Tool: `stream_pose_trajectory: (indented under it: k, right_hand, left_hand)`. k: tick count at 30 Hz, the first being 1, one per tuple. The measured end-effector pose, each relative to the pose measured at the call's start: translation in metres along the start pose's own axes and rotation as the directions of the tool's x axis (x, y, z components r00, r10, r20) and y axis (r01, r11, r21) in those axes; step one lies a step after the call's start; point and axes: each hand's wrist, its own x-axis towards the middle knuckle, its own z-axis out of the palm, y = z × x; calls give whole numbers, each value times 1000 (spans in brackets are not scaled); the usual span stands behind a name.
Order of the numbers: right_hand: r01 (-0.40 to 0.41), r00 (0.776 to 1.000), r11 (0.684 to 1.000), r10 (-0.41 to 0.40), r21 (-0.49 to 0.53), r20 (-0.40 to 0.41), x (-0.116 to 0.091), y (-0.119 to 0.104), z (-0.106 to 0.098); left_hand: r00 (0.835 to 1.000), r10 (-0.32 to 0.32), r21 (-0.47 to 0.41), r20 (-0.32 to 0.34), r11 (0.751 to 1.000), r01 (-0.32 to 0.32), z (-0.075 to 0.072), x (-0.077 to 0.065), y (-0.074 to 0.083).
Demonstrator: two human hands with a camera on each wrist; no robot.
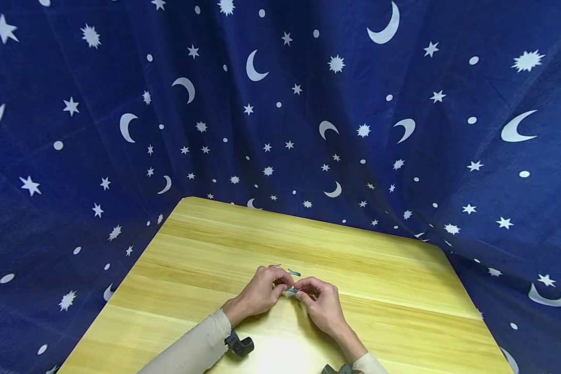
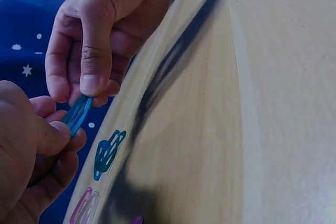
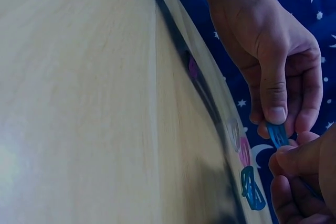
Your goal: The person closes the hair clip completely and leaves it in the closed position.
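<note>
A blue snap hair clip [image 1: 291, 290] is held above the table between both hands, near the middle of the head view. My left hand [image 1: 262, 291] pinches one end with thumb and fingers. The other end is pinched by my right hand [image 1: 324, 306]. Up close in the left wrist view, the slotted blue clip [image 2: 77, 116] spans the gap between the fingertips, partly covered by them. Teal hair clips [image 2: 108, 153] lie overlapping on the table just beyond the hands, beside pink and pale clips [image 2: 81, 205].
The wooden table [image 1: 191, 249] reaches back to a dark blue curtain [image 1: 280, 119] with moons and stars. A purple item [image 3: 192, 66], partly seen, lies on the tabletop. The left wrist carries a black camera [image 1: 240, 345].
</note>
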Motion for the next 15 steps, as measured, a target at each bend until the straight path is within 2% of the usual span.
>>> stream_pose_trajectory:
  k: [7,15]
  right_hand:
    - [-28,999,999,27,17,20,0,-3,-1]
    - [-23,999,999,21,33,34,1,-3,-1]
  left_hand:
    - [1000,1,-9,-5,1000,-1,-1,-1,0]
    - [1000,-15,-19,-2,1000,15,-2,-1,0]
